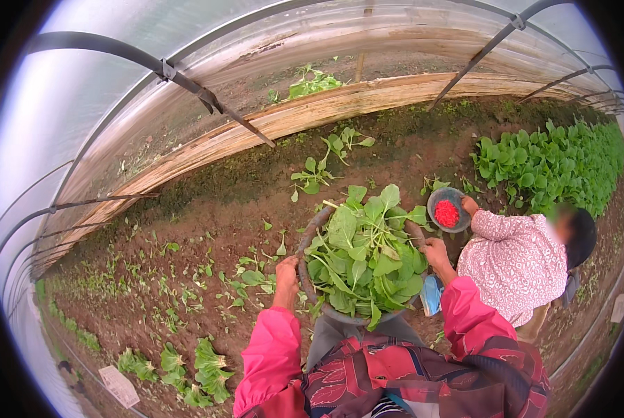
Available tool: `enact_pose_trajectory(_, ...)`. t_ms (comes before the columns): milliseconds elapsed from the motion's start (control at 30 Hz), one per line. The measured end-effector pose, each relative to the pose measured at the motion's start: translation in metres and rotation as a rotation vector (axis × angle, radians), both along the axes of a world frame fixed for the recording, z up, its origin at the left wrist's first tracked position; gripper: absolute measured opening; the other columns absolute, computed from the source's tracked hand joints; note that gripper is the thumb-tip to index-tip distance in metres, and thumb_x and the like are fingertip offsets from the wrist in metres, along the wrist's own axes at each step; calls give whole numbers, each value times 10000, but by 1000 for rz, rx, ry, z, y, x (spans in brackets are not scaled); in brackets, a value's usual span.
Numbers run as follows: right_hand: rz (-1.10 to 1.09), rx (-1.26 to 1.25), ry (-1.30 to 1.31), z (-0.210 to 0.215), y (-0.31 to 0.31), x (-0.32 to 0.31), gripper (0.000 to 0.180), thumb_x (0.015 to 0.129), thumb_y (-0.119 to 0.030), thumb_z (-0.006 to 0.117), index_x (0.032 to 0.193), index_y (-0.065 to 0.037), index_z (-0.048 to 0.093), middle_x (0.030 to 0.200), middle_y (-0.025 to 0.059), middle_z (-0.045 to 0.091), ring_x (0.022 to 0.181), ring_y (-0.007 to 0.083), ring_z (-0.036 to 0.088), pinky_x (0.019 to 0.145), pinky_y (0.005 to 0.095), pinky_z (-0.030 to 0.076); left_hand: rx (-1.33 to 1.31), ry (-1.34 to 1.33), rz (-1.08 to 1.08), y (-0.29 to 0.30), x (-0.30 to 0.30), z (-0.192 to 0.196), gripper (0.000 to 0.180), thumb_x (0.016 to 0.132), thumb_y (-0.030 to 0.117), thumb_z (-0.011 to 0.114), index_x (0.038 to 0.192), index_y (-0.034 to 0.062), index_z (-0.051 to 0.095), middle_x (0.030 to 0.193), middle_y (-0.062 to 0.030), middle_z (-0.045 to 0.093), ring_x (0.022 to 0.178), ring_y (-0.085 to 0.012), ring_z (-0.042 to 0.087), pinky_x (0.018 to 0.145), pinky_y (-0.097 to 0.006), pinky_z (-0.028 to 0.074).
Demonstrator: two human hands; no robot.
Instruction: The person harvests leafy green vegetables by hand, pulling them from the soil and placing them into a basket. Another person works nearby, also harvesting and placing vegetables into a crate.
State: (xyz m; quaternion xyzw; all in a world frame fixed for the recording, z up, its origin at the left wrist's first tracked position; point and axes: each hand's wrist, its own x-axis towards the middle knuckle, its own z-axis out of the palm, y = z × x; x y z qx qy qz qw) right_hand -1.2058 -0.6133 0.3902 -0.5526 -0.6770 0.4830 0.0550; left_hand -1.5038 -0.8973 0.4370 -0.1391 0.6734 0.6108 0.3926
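A round, dark basin [314, 227] is heaped with loose leafy greens [367, 254], some drooping over its edge. My left hand [286, 276] grips the left side of the rim, fingers closed round it. On the opposite side, my right hand [435, 253] closes on the rim too. The basin is in front of my legs, level enough that the leaves stay piled. Beside my right forearm is a blue and white flat item [431, 295] whose kind I cannot make out.
To my right crouches a person [517, 261] in a patterned top, one hand at a grey bowl [448, 209] of small red pieces. Beyond grow dense greens [549, 164]. Scattered leaves, picked bunches [212, 369] and a paper sheet [119, 385] lie left. Metal hoops [106, 49] arch overhead.
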Motion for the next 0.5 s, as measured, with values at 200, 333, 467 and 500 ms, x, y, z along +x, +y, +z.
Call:
enact_pose_trajectory(200, 106, 75, 58, 17, 77, -126, 219, 611, -70, 611, 778, 72, 614, 623, 134, 580, 575, 191, 536, 565, 333, 419, 206, 28, 291, 33, -87, -46, 185, 822, 108, 462, 883, -21, 579, 859, -116, 611, 763, -230, 580, 713, -348, 480)
enact_pose_trajectory(333, 109, 55, 243, 9, 143, -214, 260, 665, -38, 578, 899, 73, 611, 765, 86, 616, 686, 149, 549, 653, 283, 439, 333, 64, 442, 88, -156, -53, 145, 790, 81, 476, 811, -17, 581, 817, -87, 593, 752, -195, 573, 701, -321, 472)
enact_pose_trajectory(467, -139, -209, 758, 30, 197, -287, 301, 708, 2, 555, 998, 76, 581, 895, 106, 622, 785, 188, 582, 690, 273, 457, 517, 117, 407, 160, -232, -39, 165, 793, 104, 454, 823, -13, 566, 836, -106, 609, 773, -214, 584, 729, -325, 472)
enact_pose_trajectory(500, -196, -261, 879, 31, 207, -301, 321, 708, -4, 558, 1017, 82, 573, 924, 116, 622, 822, 208, 590, 698, 278, 458, 564, 109, 371, 174, -257, -41, 170, 793, 105, 449, 833, -13, 563, 848, -112, 612, 785, -220, 586, 736, -328, 473)
